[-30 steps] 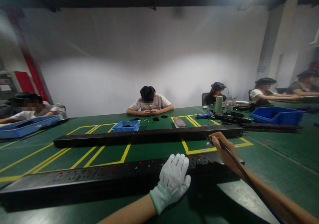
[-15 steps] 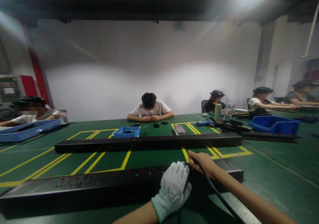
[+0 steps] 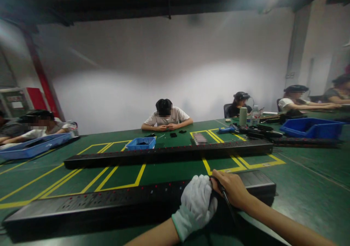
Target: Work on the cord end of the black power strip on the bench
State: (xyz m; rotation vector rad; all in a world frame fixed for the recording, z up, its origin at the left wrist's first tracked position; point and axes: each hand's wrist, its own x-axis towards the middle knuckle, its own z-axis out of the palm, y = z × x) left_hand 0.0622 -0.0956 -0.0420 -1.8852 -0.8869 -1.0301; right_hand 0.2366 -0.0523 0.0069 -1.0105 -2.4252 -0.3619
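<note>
A long black power strip [image 3: 109,200] with a row of sockets and red lights lies across the green table in front of me. My left hand [image 3: 196,204], in a white glove, rests flat on its top with fingers together. My bare right hand [image 3: 231,187] is right beside the glove, closed round a thin black tool with a cable [image 3: 227,204] whose tip points down at the strip. A second long black strip [image 3: 169,153] lies parallel farther back.
A small blue tray [image 3: 140,143] sits behind the far strip. A large blue bin [image 3: 314,127] with tools, a bottle and more strips is at the right. A long blue tray [image 3: 32,145] is at the left. Several people sit working around the table [image 3: 169,169].
My right hand came from the strip's right end, where it held the tool raised, in beside the gloved left hand. The left hand stayed on the strip.
</note>
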